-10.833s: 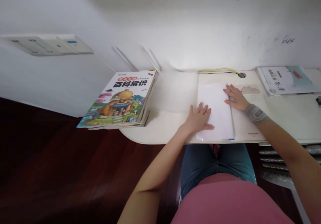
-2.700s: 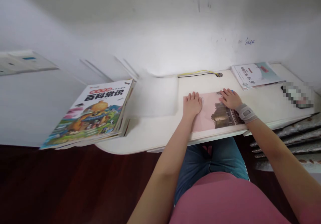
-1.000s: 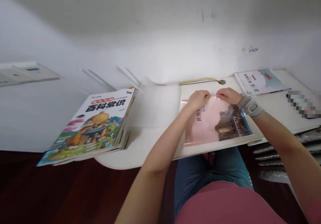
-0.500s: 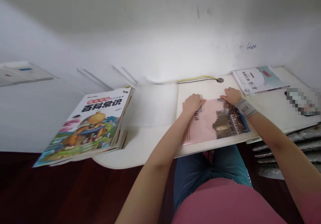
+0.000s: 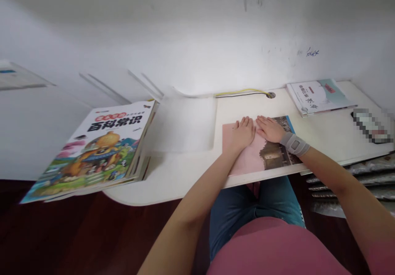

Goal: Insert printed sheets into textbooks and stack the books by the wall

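A book with a pink cover (image 5: 251, 162) and a photo of an old stone building lies flat on the white desk (image 5: 182, 176). My left hand (image 5: 243, 134) rests palm down on its left part, and my right hand (image 5: 268, 129) lies palm down close beside it. Neither hand grips anything. The fingertips of both hands point toward the wall, and the hands hide the top of the cover. A grey wrist brace (image 5: 294, 145) wraps my right wrist.
A thick stack topped by a colourful encyclopedia (image 5: 108, 151) overhangs the desk's left end. A pale book (image 5: 317, 97) lies at the back right, beyond it a pixelated object (image 5: 372, 126). A yellow-and-black cable (image 5: 243, 92) enters a desk grommet (image 5: 270, 95).
My hands have moved from the book's upper edge onto its cover and now lie flat, covering the title. The book sits slightly differently, and the head view has shifted a little to the right.
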Tool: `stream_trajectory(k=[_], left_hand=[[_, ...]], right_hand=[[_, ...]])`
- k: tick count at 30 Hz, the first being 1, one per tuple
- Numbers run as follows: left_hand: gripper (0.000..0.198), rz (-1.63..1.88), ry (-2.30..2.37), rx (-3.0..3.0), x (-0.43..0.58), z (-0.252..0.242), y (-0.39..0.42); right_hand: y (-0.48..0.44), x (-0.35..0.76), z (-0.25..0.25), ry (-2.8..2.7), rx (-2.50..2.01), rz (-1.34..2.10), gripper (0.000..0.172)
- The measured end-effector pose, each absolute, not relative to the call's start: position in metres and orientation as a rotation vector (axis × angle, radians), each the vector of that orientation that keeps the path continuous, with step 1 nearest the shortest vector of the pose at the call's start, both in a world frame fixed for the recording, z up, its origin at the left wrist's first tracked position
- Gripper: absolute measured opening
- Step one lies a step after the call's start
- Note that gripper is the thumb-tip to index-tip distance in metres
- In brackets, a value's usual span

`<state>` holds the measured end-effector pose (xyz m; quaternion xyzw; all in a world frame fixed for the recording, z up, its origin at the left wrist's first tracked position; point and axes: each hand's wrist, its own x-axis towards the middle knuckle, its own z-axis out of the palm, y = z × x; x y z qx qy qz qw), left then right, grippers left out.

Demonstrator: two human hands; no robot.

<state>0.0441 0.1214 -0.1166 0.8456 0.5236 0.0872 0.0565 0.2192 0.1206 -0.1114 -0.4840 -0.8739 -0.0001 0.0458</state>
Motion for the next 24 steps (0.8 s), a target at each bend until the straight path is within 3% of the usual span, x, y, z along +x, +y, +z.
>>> stream_trajectory(k=[14,24], left_hand=[[0.071,0.226,1.886,2.339,0.002,-0.117,0.12],[0.042,0.326,1.998,2.31,-0.003,-0.097,0.138]], right_hand=[[0.121,0.293,-0.126,-2.503,-1.757,-0.046,0.079],[0.123,0.291,-0.13,-2.491,-1.768,-0.077,0.075]])
